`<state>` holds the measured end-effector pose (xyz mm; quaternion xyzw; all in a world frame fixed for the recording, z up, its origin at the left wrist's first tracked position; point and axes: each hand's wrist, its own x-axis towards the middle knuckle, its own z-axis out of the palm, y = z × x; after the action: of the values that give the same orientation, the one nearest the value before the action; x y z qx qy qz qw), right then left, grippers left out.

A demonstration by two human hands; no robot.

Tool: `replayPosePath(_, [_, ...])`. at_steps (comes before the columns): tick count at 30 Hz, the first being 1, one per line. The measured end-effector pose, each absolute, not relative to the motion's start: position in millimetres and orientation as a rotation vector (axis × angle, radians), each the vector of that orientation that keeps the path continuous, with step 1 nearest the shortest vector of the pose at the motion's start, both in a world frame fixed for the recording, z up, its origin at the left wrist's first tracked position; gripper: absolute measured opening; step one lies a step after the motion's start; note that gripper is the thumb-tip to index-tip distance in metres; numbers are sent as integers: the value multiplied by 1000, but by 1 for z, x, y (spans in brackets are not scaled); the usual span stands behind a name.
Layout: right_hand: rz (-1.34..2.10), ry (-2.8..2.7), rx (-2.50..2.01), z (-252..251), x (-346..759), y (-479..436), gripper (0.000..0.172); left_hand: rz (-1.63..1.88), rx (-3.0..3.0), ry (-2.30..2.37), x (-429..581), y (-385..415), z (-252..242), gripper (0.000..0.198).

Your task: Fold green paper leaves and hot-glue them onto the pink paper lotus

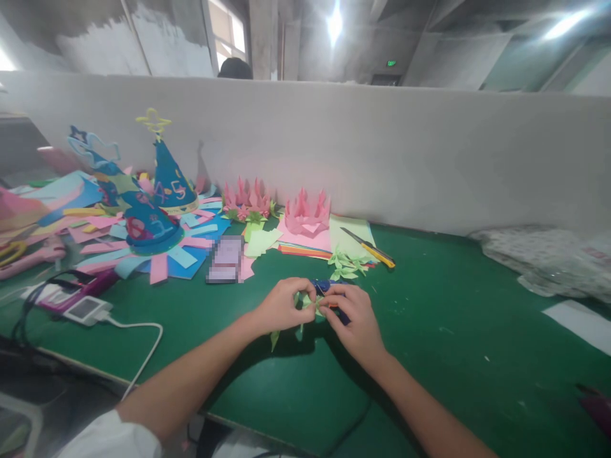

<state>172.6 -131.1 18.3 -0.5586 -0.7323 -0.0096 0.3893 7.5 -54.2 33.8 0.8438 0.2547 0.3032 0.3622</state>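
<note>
"What could go wrong there?"

"Tearing, I'd say. The left hand [289, 304] pinches the green paper [314, 305] between thumb and finger, and the right hand [356, 315] closes its fingertips on the same piece from the other side. It looks thin; uneven pulling could rip or crease it."

"And the leaf tip [275, 341] hanging below the left hand?"

"A forearm could catch it. I can't tell whether it's joined on."

"Anything sharp?"

"The yellow knife [377, 252], beyond the right hand, blade apparently bared. A careless reach for the green leaves [346, 264] beside it could nick a finger."

"What are they working on?"

"A green bench [453, 331], flecked with tiny scraps. Paper hats [174, 181] and loose strips crowd it beyond the left hand; a pink crown [308, 213] stands straight ahead of both."

"And the room?"

"A pale partition [405, 152] past the bench, the top of somebody's dark head [235, 68] showing over it, a window [226, 28] behind, and glaring lights [335, 25] overhead."
</note>
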Motion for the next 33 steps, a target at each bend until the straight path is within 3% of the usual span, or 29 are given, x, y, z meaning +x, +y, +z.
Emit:
replayPosePath(6, [-102,-1909,-1409,19,171,-132,12,788,2193,604,7,-55,36,5])
replayPosePath(13, [-134,-1953,-1465,19,177,-130,14,871,2183,645,5,-51,35,21])
replayPosePath(26, [-129,-1994,-1442,22,186,-128,14,1127,2381,850,-3,-31,26,11])
replayPosePath(33, [119,-1388,-1578,8,217,-111,24,1040,2428,959,-5,-27,24,10])
